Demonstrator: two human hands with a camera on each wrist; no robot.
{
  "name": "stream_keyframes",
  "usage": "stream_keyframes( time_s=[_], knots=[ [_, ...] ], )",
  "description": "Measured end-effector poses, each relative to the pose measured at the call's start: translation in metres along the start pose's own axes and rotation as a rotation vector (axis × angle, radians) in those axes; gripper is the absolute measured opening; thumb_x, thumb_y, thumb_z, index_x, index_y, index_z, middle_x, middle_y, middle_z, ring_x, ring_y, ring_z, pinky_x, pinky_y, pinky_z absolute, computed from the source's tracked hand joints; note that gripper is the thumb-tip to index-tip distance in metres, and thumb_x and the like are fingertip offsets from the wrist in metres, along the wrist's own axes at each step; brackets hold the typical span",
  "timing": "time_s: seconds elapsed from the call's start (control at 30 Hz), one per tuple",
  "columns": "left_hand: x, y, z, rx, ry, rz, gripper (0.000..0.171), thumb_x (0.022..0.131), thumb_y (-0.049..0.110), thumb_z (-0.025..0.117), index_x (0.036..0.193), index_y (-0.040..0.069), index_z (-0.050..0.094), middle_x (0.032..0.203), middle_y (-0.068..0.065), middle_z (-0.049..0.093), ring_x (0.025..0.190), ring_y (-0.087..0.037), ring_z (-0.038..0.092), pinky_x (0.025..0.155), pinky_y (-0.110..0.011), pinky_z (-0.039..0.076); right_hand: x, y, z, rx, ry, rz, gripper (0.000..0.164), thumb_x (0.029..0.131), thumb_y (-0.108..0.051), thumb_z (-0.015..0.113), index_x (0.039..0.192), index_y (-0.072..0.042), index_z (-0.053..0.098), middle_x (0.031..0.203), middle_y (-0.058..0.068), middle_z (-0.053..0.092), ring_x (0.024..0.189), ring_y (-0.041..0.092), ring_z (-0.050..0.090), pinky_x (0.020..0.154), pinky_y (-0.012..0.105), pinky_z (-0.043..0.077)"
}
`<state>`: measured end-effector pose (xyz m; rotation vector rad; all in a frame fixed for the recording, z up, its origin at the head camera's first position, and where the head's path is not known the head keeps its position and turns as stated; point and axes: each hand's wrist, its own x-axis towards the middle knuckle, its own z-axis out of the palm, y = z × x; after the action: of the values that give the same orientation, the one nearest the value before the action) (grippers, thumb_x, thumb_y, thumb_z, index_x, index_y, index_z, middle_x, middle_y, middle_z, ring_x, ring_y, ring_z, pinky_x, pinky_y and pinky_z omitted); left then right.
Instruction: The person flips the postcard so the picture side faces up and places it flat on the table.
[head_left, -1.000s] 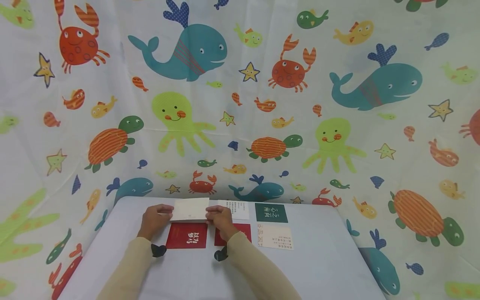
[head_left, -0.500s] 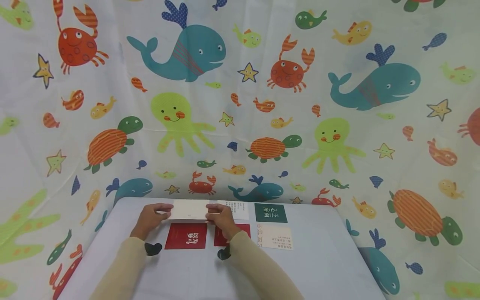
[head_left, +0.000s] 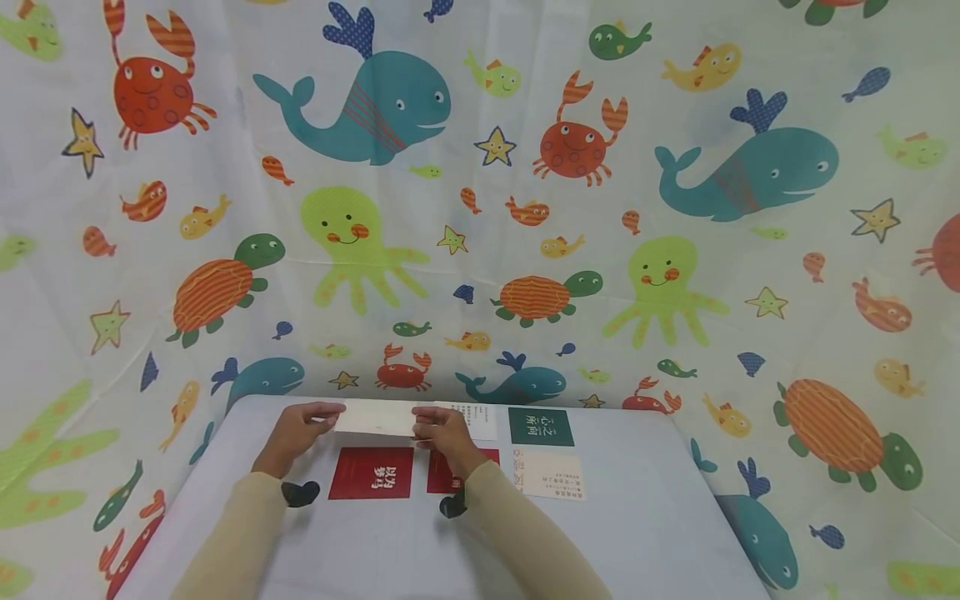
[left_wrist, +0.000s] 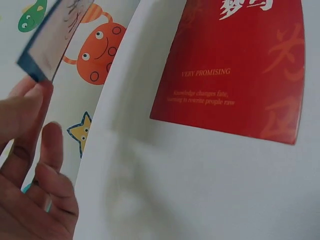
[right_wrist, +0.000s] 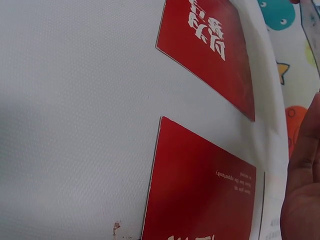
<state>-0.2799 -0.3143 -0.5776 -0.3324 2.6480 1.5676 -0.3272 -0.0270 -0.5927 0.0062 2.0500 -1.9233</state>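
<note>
A cream-coloured card (head_left: 375, 417) is held up by its two short ends at the far side of the table. My left hand (head_left: 296, 435) pinches its left end between thumb and fingers, and my right hand (head_left: 448, 437) pinches the right end. In the left wrist view the card's other face (left_wrist: 52, 45) shows a dark blue border round a pale picture with dark marks. Just below it in the head view lies a red card (head_left: 371, 473) with white characters. A second red card (right_wrist: 200, 185) lies under my right wrist, partly hidden in the head view.
Right of my hands lie a white card (head_left: 480, 422) with printed text, a dark green card (head_left: 541, 427) and a cream card (head_left: 551, 475) with brown lettering. The white table (head_left: 637, 517) ends at a curtain (head_left: 450, 233) printed with sea animals.
The held card has tilted, so its cream face looks shallower. Both wrists have spread slightly outward, while the cards on the table have stayed put.
</note>
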Motion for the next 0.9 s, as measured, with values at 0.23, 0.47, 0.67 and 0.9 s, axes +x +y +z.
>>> stream_keyframes(
  time_s=[0.23, 0.47, 0.67, 0.9],
  knots=[
    [0.001, 0.001, 0.005, 0.010, 0.060, 0.030, 0.032, 0.104, 0.019, 0.070, 0.133, 0.011, 0.075, 0.142, -0.020, 0.069, 0.121, -0.039, 0.066, 0.105, -0.056, 0.057, -0.002, -0.002, -0.003, 0.008, -0.001, 0.004, 0.025, 0.100, -0.026, 0.075, 0.124, -0.018, 0.080, 0.123, 0.006, 0.079, 0.100, 0.021, 0.079, 0.094, 0.036, 0.064],
    [0.006, 0.004, 0.009, 0.035, 0.080, 0.053, 0.033, 0.102, 0.023, 0.073, 0.129, 0.004, 0.075, 0.135, -0.023, 0.071, 0.118, -0.039, 0.062, 0.095, -0.047, 0.058, -0.004, -0.002, -0.003, -0.024, 0.060, -0.001, 0.021, 0.098, -0.028, 0.078, 0.116, -0.018, 0.083, 0.114, 0.002, 0.081, 0.097, 0.019, 0.077, 0.094, 0.035, 0.063],
    [0.009, 0.003, 0.016, 0.035, 0.112, 0.028, 0.039, 0.103, 0.026, 0.072, 0.133, 0.001, 0.071, 0.141, -0.027, 0.065, 0.123, -0.042, 0.057, 0.101, -0.055, 0.056, -0.006, -0.004, 0.002, -0.080, 0.135, 0.011, 0.021, 0.097, -0.033, 0.079, 0.115, -0.022, 0.082, 0.116, -0.003, 0.079, 0.098, 0.018, 0.073, 0.094, 0.036, 0.063],
    [0.010, 0.009, 0.020, -0.016, 0.124, -0.009, 0.043, 0.103, 0.030, 0.071, 0.138, 0.004, 0.069, 0.143, -0.025, 0.065, 0.124, -0.041, 0.059, 0.107, -0.057, 0.054, -0.003, -0.004, 0.003, -0.056, 0.158, 0.025, 0.019, 0.097, -0.029, 0.079, 0.115, -0.022, 0.082, 0.115, -0.003, 0.080, 0.099, 0.017, 0.077, 0.094, 0.037, 0.063]
  ],
)
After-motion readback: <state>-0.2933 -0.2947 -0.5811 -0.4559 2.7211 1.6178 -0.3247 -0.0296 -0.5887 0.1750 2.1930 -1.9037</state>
